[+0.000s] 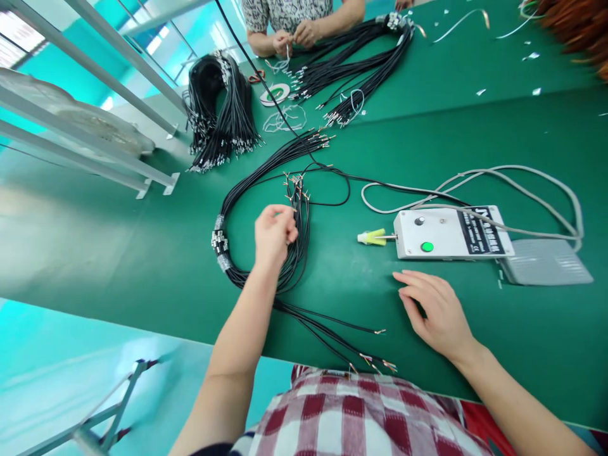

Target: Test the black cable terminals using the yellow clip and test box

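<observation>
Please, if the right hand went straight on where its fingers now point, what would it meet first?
Probably the right hand would meet the black cables beside the left hand. The yellow piece by the white box lies near that line and might be brushed; depth is unclear.
</observation>
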